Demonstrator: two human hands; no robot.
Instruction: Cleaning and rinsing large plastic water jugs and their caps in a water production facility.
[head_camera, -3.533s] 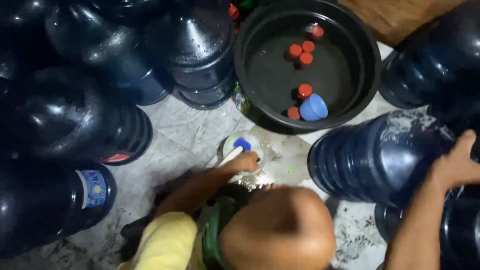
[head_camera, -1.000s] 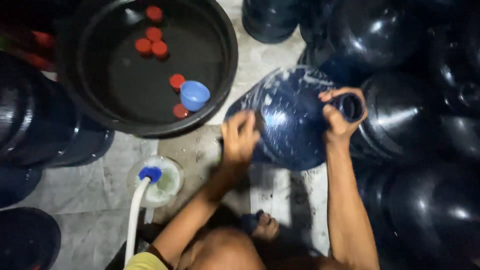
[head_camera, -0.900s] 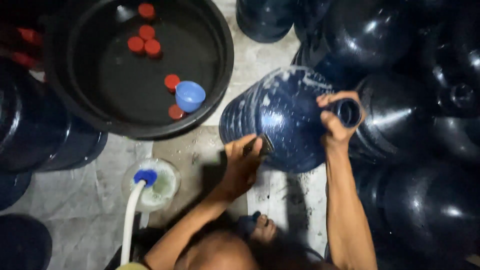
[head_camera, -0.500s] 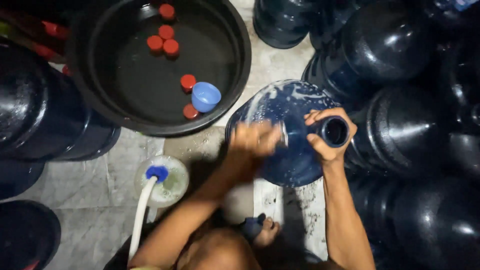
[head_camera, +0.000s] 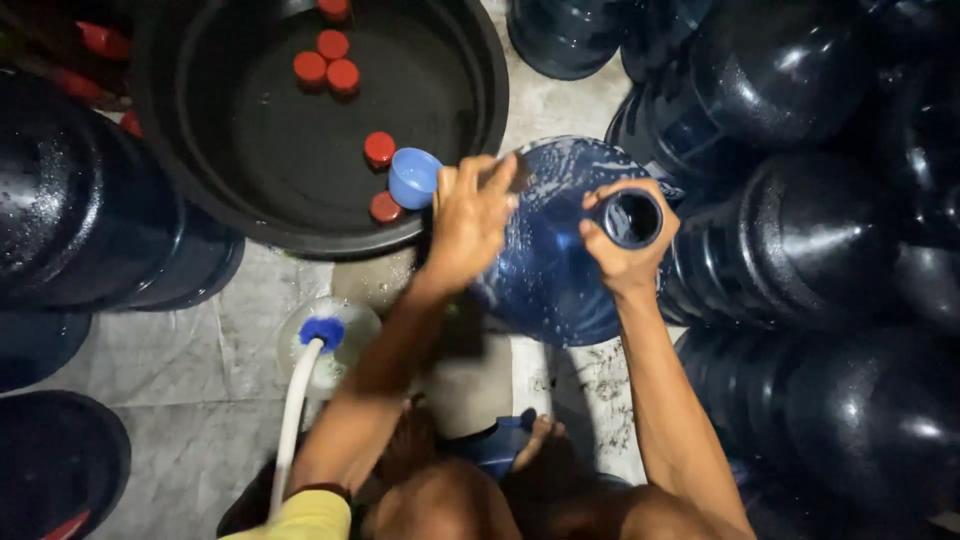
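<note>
Since half a second ago the blue water jug (head_camera: 560, 270) has tipped more upright, its open mouth now facing the camera. Left of the jug, a white hose (head_camera: 292, 420) with a blue tip ends at a small clear container (head_camera: 350, 325). Above that, touching the jug's left side, sits a black basin (head_camera: 470, 140) holding red caps (head_camera: 380, 148) and a blue cup (head_camera: 412, 178). The left hand (head_camera: 470, 225) presses open-palmed on the jug's wet shoulder; the right hand (head_camera: 625, 255) is clamped around its neck. Dark jugs (head_camera: 810, 240) crowd the jug's right.

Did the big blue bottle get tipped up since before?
Yes. The big blue bottle has swung upright: its mouth now faces upward, beside the black tub, gripped by the right hand.
</note>
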